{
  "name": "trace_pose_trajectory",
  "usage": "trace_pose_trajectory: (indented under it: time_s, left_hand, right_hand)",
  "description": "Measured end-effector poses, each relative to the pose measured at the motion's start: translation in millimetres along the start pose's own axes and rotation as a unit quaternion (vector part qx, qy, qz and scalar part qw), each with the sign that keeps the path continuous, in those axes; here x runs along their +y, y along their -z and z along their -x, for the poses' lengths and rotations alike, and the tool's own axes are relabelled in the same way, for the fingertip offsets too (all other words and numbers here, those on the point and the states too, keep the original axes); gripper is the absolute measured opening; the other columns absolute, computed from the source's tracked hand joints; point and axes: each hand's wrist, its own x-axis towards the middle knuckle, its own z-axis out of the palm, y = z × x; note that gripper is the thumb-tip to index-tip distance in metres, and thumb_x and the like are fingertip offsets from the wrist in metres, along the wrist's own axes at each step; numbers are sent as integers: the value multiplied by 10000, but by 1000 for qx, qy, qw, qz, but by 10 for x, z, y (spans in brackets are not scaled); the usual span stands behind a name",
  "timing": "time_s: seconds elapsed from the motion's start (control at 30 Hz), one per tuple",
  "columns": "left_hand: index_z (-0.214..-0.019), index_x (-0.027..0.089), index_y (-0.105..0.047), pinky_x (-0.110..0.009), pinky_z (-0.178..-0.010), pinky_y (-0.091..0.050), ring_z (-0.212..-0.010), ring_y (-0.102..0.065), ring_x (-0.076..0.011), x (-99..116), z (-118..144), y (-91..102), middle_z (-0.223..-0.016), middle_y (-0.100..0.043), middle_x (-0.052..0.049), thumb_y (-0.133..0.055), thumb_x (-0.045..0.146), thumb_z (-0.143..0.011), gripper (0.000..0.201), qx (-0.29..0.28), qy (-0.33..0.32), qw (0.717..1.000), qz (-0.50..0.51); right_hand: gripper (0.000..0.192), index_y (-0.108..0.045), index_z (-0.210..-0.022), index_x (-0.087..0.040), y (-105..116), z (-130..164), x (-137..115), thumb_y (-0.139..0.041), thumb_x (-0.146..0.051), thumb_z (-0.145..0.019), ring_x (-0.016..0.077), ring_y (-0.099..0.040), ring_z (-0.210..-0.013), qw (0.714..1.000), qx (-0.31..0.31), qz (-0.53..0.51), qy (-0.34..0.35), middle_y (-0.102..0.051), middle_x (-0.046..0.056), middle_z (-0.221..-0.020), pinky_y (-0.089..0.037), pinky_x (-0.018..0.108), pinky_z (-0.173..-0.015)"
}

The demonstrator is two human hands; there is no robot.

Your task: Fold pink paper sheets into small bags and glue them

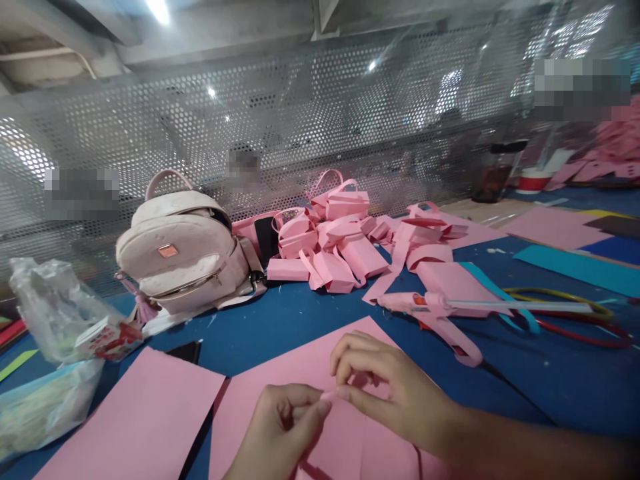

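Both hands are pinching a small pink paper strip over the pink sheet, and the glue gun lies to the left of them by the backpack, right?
Not quite. In the head view the glue gun lies to the right, away from the backpack. The rest holds: left hand and right hand pinch the strip over the pink sheet.

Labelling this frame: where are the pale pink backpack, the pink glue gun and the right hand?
pale pink backpack [183,257], head view, front pocket.
pink glue gun [417,303], head view, body.
right hand [395,393], head view, back of hand.

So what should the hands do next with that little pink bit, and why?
Probably press the fold flat. Both hands, left hand and right hand, pinch a small pink strip between fingertips just above the pink sheet, so it looks mid-fold. The glue gun lies apart on the table, untouched, so gluing seems later.
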Motion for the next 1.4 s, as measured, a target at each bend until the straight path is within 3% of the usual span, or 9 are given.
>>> trace_pose_trajectory:
  time_s: [0.23,0.33,0.43,0.67,1.07,1.17,1.27,1.33,1.4]
  left_hand:
    - [-605,180,-474,-262,-486,-112,-474,-193,-53,6,14,-8,-489,-281,92,-646,805,-726,660,-4,0,1000,-26]
    - [-609,177,-480,-266,-491,-99,-484,-167,-52,19,24,-15,-501,-240,99,-649,807,-719,662,0,-6,1000,-24]
    - [-632,157,-538,-267,-497,-98,-489,-164,-52,23,32,-22,-503,-235,102,-662,787,-731,650,5,-11,1000,-18]
    - [-763,106,-682,-236,-503,-141,-488,-203,-48,20,-11,-45,-495,-319,98,-737,704,-734,601,3,-14,1000,7]
    - [-469,196,-393,-268,-471,-120,-431,-248,-66,6,-27,-40,-436,-352,49,-614,643,-846,626,27,-48,995,-84]
    - [-500,158,-543,-249,-465,-152,-433,-255,-62,13,-26,-23,-439,-366,55,-662,647,-812,592,68,-51,994,-73]
    - [-829,110,-766,-212,-474,-238,-451,-303,-60,14,-35,12,-481,-454,59,-760,603,-754,499,125,-62,990,-26]
    - [-973,132,-784,-200,-502,-348,-482,-436,-78,11,-42,28,-560,-596,26,-830,528,-704,482,162,-87,983,0]
    - [-911,165,-798,-219,-596,-479,-606,-621,-139,9,-45,35,-698,-729,-32,-862,453,-673,379,191,-117,974,5]
  right_hand:
    - [83,-561,-808,-223,-14,-17,-43,-597,-162,-853,136,-524,-737,996,-10,5,-94,-622,-21,-868,-423,259,-669]
    - [59,-589,-891,-229,-7,-25,-58,-594,-182,-857,156,-554,-802,991,-23,-21,-130,-652,-12,-918,-419,270,-685]
    - [14,-615,-860,-215,10,-49,-83,-603,-208,-858,168,-554,-834,988,-43,-35,-141,-659,2,-927,-407,278,-703]
    - [198,-576,-763,-198,6,-60,-99,-706,-330,-830,148,-461,-721,981,-56,-86,-164,-590,-22,-770,-372,280,-673]
    - [162,-518,-728,-190,16,-23,-153,-586,-223,-871,129,-419,-681,984,-64,-89,-139,-512,-37,-725,-330,260,-632]
    - [161,-570,-783,-192,38,-25,-122,-607,-295,-900,128,-432,-688,989,-39,-74,-119,-552,-33,-759,-334,255,-635]
    - [114,-592,-826,-196,60,-15,-53,-639,-287,-875,123,-425,-675,993,-31,-54,-99,-550,-41,-763,-334,248,-628]
    - [99,-587,-816,-196,63,-3,-3,-648,-265,-854,119,-406,-657,994,-28,-43,-100,-523,-47,-736,-326,245,-614]
    - [103,-584,-805,-197,53,11,34,-644,-266,-853,121,-405,-655,994,-23,-35,-104,-521,-47,-730,-324,245,-609]
